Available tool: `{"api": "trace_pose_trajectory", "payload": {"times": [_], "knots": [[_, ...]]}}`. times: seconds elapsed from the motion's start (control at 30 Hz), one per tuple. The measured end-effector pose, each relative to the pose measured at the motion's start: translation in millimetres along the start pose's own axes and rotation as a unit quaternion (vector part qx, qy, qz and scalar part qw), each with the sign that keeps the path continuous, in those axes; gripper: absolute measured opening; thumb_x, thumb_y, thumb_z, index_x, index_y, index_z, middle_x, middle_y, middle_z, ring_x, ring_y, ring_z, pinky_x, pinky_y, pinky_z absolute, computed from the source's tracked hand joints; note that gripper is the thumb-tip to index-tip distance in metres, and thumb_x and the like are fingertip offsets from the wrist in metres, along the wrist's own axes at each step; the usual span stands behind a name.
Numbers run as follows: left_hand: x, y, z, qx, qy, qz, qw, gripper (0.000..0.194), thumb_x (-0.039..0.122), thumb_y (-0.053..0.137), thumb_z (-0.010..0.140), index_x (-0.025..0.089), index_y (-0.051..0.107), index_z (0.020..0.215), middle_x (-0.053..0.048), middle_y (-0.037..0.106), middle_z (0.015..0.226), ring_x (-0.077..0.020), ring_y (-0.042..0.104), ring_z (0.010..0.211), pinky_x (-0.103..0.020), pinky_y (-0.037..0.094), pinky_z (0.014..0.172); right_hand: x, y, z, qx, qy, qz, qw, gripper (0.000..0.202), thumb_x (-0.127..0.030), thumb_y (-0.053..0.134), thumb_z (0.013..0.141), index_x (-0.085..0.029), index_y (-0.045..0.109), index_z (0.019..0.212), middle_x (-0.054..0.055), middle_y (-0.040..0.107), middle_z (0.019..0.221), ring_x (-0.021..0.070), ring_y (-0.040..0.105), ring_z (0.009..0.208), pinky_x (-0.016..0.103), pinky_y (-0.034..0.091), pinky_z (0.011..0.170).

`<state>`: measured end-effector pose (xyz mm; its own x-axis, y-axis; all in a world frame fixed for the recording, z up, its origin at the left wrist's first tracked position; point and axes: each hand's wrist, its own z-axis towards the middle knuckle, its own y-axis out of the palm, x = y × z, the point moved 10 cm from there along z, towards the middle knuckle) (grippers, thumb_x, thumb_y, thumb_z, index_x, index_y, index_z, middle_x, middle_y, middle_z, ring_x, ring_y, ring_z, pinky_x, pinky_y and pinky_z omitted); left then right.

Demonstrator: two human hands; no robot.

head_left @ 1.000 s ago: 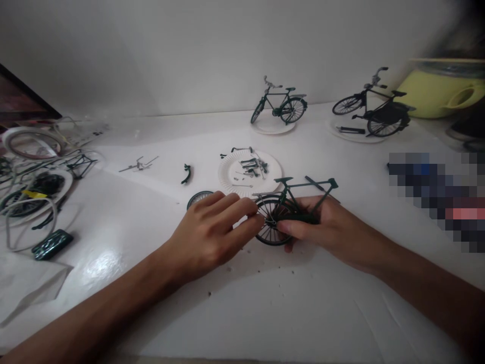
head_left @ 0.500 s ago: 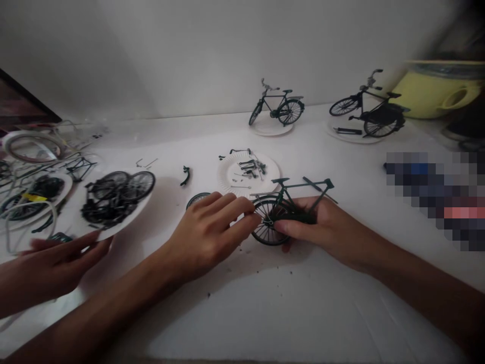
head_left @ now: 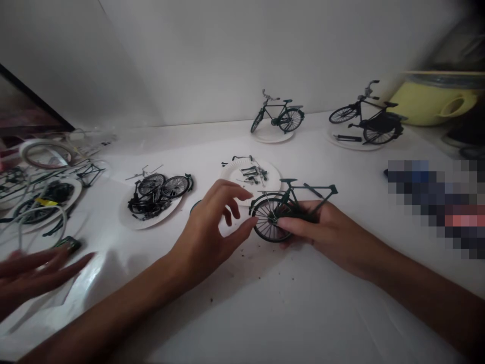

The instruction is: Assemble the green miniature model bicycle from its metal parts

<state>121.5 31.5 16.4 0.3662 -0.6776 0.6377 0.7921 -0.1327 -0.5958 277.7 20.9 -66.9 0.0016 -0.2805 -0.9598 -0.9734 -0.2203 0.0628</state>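
A dark green model bicycle [head_left: 270,228] with its rear wheel on is held up in my right hand [head_left: 322,222], the thumb lying over the wheel hub. The front of its frame has no wheel or handlebar. Beside the rear wheel, my left hand [head_left: 217,222] has its fingers apart and curved; the thumb tip is close to the tyre, and whether it touches I cannot tell. Behind the bicycle, a paper plate [head_left: 230,174] carries several small parts. Part of a loose wheel [head_left: 195,206] shows behind my left hand.
Another person's hand [head_left: 41,268] is at the left edge. A plate [head_left: 168,216] of wheels and dark parts stands left of centre. Two model bicycles, one green [head_left: 291,119] and one black [head_left: 379,124], stand at the back near a yellow mug [head_left: 420,98]. Tiny bits dot the table.
My left fingers have spread and drawn back from the rear wheel. The other person's hand has let go of the plate of wheels, which now lies farther right, and moved left.
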Motion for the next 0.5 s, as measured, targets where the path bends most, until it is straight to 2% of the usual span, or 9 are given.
{"api": "trace_pose_trajectory", "payload": {"times": [0.07,0.1,0.17,0.27,0.5], "knots": [[-24,13.1,-5,-0.033,-0.135,-0.140,0.980,0.026,0.024,0.067,0.091,0.017,0.052,0.112,-0.008,0.060,0.110,-0.0106,0.062,0.077,-0.022,0.056,0.060,3,-2,1,0.006,-0.004,0.014,1.000,0.021,-0.037,0.076,0.083,-0.021,0.076,0.096,0.004,0.076,0.093,0.0158,0.069,0.079,0.028,0.055,0.075],[-31,23.7,-9,-0.058,-0.189,-0.207,0.958,0.029,0.028,0.067,0.091,0.017,0.051,0.112,-0.008,0.061,0.108,-0.0120,0.064,0.078,-0.023,0.057,0.059,5,-3,1,0.009,-0.005,0.019,1.000,0.021,-0.037,0.076,0.083,-0.021,0.076,0.096,0.004,0.076,0.093,0.0159,0.069,0.080,0.029,0.055,0.075],[-37,43.8,-17,-0.105,-0.257,-0.308,0.910,0.031,0.031,0.069,0.090,0.016,0.051,0.111,-0.008,0.064,0.102,-0.0144,0.066,0.078,-0.025,0.059,0.061,5,-3,0,0.011,-0.009,0.028,1.000,0.021,-0.037,0.076,0.083,-0.020,0.076,0.095,0.004,0.076,0.091,0.0158,0.069,0.080,0.028,0.055,0.075],[-37,59.3,-22,-0.136,-0.300,-0.373,0.867,0.023,0.024,0.069,0.089,0.013,0.054,0.104,-0.007,0.068,0.094,-0.0138,0.067,0.076,-0.027,0.060,0.067,3,2,-1,-0.008,-0.008,0.042,0.999,0.020,-0.035,0.076,0.083,-0.020,0.077,0.095,0.004,0.076,0.091,0.0149,0.069,0.081,0.026,0.055,0.075],[-43,57.5,-22,-0.110,-0.335,-0.397,0.847,0.018,0.022,0.071,0.087,0.011,0.059,0.094,-0.007,0.067,0.095,-0.0133,0.070,0.072,-0.028,0.061,0.070,-1,6,0,-0.032,-0.013,0.031,0.999,0.016,-0.033,0.076,0.084,-0.020,0.077,0.094,0.004,0.077,0.094,0.0147,0.069,0.079,0.025,0.056,0.069]]}}
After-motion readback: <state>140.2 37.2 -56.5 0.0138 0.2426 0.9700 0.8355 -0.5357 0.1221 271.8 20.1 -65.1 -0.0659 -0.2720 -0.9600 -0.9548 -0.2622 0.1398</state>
